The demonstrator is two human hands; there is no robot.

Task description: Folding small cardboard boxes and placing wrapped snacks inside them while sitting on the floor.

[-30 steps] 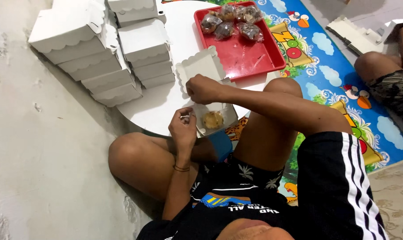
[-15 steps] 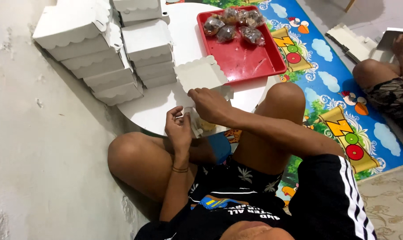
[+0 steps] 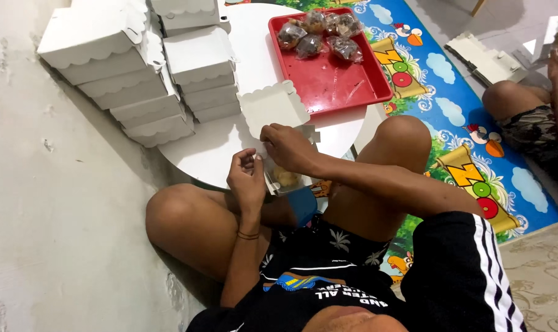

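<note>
Item: open white box [image 3: 277,110] at table [image 3: 211,154] edge, snack inside. Right hand [image 3: 288,147] has dropped from lid to front rim, pinching it; left hand [image 3: 247,178] pinches the near corner. Closing under way.

Closed white scalloped boxes [image 3: 143,67] are stacked against the wall on the round white worktop [image 3: 205,154]. A red tray [image 3: 334,77] holds wrapped snacks [image 3: 319,34]. A colourful play mat [image 3: 451,123] covers the floor.
</note>
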